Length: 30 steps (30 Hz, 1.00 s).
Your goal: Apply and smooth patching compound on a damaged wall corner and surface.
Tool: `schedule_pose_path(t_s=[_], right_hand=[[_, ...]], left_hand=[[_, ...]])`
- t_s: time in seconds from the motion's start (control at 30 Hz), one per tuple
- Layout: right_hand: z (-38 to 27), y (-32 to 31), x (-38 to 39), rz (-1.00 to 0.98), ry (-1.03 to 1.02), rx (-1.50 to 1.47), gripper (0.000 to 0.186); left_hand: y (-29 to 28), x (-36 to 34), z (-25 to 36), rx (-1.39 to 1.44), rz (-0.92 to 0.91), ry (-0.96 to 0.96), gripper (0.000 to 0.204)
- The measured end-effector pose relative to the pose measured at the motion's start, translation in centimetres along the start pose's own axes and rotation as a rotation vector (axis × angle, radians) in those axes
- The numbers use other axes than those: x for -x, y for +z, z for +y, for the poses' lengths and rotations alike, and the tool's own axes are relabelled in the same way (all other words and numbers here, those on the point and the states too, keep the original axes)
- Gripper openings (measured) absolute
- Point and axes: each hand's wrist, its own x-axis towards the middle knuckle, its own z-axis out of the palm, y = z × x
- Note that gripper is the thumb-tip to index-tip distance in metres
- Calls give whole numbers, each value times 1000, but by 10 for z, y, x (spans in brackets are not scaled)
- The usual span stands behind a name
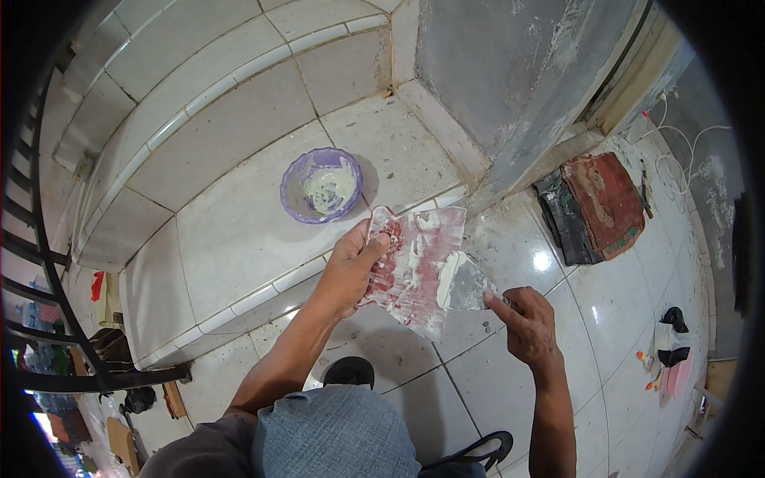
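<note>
In the head view my left hand point(356, 263) grips the left side of a flat, irregular reddish sheet point(418, 243) smeared with white paste, its thumb on the face. My right hand point(526, 323) is closed on a grey, flat putty scraper point(470, 287), index finger along it. The scraper carries off-white paste along its left edge, which lies against the sheet's right part. Above them, on the tiled step, sits a purple scalloped bowl point(320, 209) with whitish paste inside.
Tiled steps point(223, 135) rise at upper left beside a black railing point(48, 295). A grey wall point(470, 56) stands at upper right. Worn red and black slabs point(602, 199), white cords point(669, 159) and small items point(673, 342) lie at the right. A sandal point(502, 442) is at the lower edge.
</note>
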Motion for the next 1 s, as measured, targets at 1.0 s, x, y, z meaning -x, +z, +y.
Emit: schedule_pose_path(t_s=[1.0], right_hand=[[-45,36,22,160,938,-1551,50]], left_hand=[[26,14,-51,-397,113,570,30]])
